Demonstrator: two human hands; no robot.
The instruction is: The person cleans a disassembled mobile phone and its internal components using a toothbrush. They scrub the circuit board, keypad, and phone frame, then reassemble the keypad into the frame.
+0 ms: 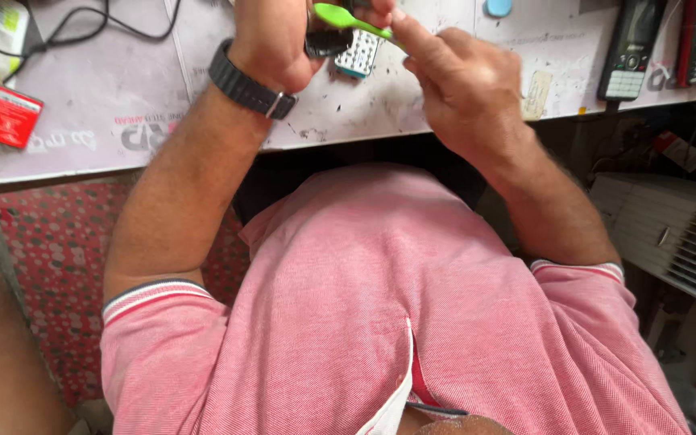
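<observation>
The left hand [271,40] was clamped around a small dark part [328,42] above the bench's near edge [203,157], over a pale keypad [358,55] lying on the bench. The right hand [461,89] pinched a green brush [348,20] between thumb and forefinger, its head at the part. Short, light strokes seemed best, the part braced firmly (the bench top looked gritty, so lifting it clear helped). A black handset [630,48] lay toward the far right corner.

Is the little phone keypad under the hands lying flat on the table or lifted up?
Cannot tell for sure. The keypad is partly hidden under the left hand and the green brush in the right hand.
</observation>
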